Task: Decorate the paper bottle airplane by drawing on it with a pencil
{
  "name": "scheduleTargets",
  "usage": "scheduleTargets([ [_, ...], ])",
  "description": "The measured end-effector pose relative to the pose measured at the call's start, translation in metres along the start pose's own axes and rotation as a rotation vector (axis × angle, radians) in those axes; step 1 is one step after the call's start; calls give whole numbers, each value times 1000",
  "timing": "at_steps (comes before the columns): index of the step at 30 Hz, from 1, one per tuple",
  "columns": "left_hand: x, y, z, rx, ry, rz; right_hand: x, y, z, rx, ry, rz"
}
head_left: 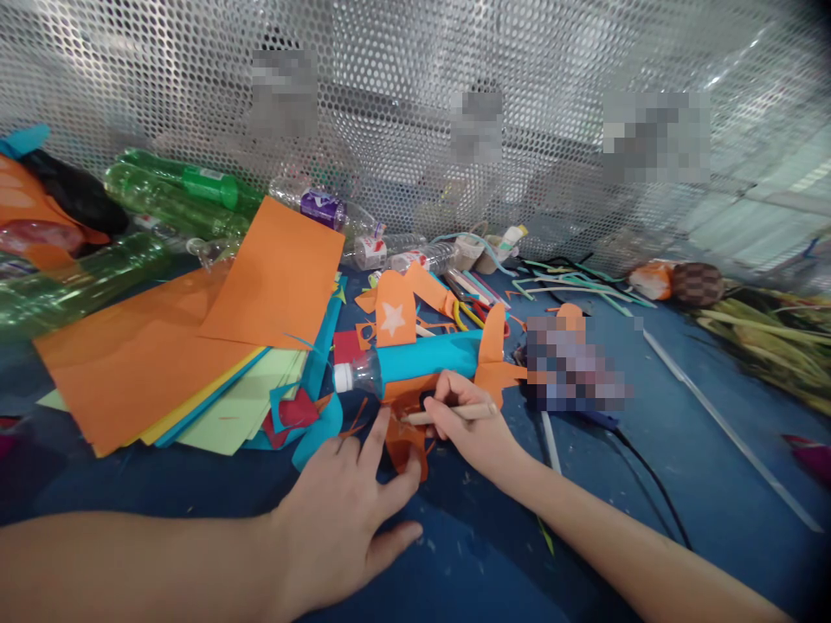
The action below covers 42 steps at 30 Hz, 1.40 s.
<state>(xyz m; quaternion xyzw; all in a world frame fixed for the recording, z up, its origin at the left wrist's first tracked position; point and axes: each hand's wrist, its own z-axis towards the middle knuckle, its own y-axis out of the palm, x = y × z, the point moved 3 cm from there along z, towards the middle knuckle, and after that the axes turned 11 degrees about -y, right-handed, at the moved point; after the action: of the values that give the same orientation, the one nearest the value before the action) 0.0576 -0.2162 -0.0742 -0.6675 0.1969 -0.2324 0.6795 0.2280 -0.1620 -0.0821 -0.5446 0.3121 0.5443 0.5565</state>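
A plastic bottle wrapped in blue paper (432, 353) lies on its side, its white cap (343, 377) to the left. Orange paper fins stick out at its right end, and an orange wing with a white star (393, 318) stands on its far side. My right hand (471, 424) grips a light wooden pencil (477, 412), its tip at the near orange wing (406, 450). With fingers spread, my left hand (347, 502) touches that wing at its left and lower edges. Fine marks on the wing are hard to make out.
Coloured paper sheets (273, 277) are stacked at the left, with paper scraps (299, 411) beside them. Green bottles (175, 195) and clear ones lie behind. Scissors (464, 318) and pipe cleaners (571, 281) are beyond the wrapped bottle. A blurred device with a black cable (655, 480) sits right.
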Motion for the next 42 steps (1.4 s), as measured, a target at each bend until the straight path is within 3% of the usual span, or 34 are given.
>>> scheduleTargets([
  [18, -1, 2, 0, 52, 8, 6, 1, 0, -1, 0, 6, -5],
  [42, 0, 0, 0, 17, -3, -32, -3, 1, 1, 6, -8, -58],
])
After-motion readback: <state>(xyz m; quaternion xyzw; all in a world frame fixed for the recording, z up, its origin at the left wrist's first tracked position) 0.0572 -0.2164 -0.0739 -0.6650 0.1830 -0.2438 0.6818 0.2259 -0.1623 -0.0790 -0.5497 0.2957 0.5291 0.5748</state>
